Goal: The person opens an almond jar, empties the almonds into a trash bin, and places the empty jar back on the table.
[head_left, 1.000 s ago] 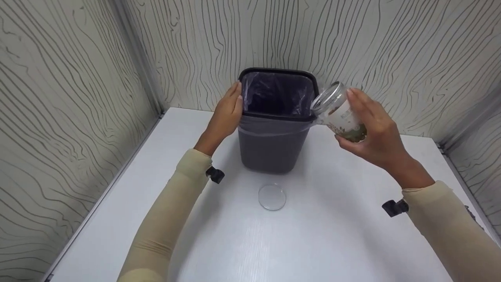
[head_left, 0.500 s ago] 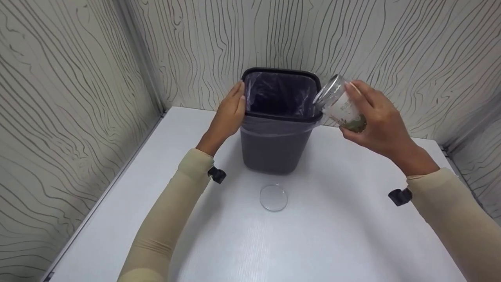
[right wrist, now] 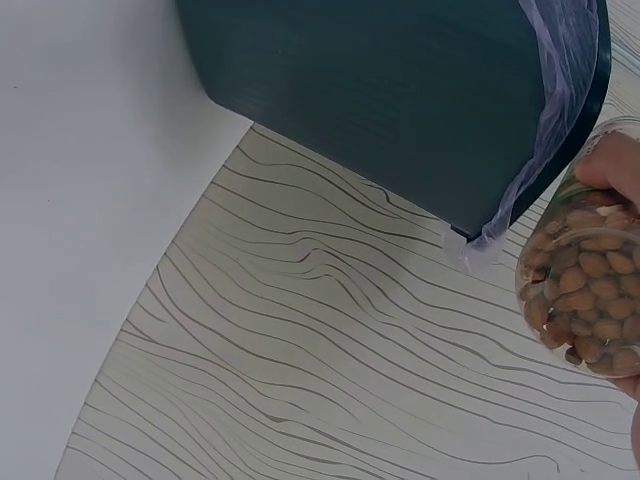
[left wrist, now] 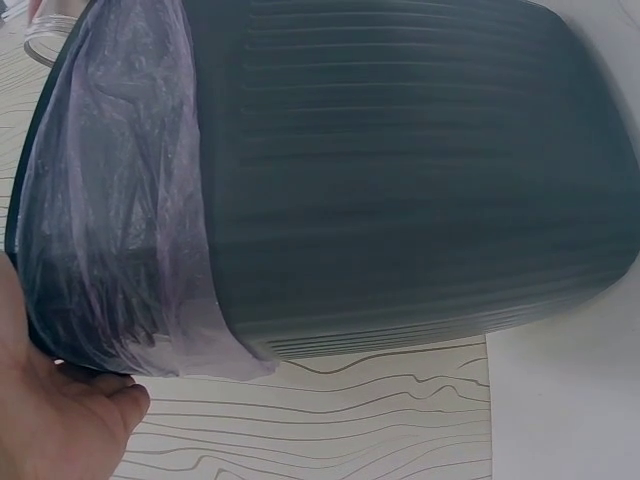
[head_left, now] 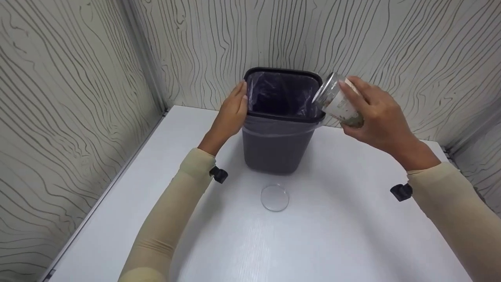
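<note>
A dark trash bin (head_left: 274, 149) with a thin plastic liner (left wrist: 120, 180) folded over its rim stands at the back of the table. My left hand (head_left: 231, 110) holds the bin by its left side, just at the rim. In my right hand (head_left: 377, 113) is a clear jar (head_left: 339, 102) with a printed label, gripped around its body. The jar has no lid on; it tilts left, its mouth at the bin's right rim. In the right wrist view, almonds (right wrist: 590, 285) show inside the jar. A round clear lid (head_left: 274, 197) lies on the table in front of the bin.
The white table (head_left: 250, 243) reaches back to a panel wall (head_left: 203, 51) with wavy lines, close behind the bin. Similar panels rise on the left and right sides.
My right hand has raised the jar slightly and turned its mouth further down toward the bin. The left hand keeps its hold on the bin, and the view has shifted slightly.
</note>
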Motion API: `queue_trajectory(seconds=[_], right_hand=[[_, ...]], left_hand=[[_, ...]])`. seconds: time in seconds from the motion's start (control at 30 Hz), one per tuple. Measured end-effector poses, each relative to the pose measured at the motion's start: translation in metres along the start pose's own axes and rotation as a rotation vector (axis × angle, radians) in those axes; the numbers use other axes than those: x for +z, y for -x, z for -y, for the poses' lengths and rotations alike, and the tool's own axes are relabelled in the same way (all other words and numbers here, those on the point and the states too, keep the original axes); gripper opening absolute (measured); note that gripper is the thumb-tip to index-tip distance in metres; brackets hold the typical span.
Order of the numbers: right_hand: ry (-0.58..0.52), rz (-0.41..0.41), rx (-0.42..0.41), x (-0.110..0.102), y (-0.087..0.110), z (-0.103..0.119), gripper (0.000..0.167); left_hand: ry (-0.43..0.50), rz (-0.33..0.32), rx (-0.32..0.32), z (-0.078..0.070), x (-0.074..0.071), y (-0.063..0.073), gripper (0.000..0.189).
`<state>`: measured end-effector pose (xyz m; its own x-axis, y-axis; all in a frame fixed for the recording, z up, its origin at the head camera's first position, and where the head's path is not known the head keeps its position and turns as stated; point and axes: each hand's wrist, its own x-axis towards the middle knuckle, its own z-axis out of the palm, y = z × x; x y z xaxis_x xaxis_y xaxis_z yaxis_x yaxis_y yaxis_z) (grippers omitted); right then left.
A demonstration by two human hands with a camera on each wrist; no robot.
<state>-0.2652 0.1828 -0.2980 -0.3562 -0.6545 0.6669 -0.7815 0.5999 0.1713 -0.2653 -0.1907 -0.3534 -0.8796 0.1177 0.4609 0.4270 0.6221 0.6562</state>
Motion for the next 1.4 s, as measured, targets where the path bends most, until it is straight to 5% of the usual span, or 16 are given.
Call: queue_trajectory(seconds=[0.53,0.97,1.4], right_hand=[[0.026,0.062,-0.102,-0.008,-0.011,-0.002,0.114],[0.063,0.068,-0.074,-0.009,-0.018,0.002,0.112],[0.118,0.076,-0.133,-0.009,-0.025,-0.002,0.112]], left_hand=[[-0.010,-0.005,-0.006,-0.001,0.001,0.000,0.051],[-0.006,-0.009,-0.029,-0.002,0.001,0.000,0.051],[-0.002,-0.018,-0.024,-0.002,0.000,0.000,0.051]])
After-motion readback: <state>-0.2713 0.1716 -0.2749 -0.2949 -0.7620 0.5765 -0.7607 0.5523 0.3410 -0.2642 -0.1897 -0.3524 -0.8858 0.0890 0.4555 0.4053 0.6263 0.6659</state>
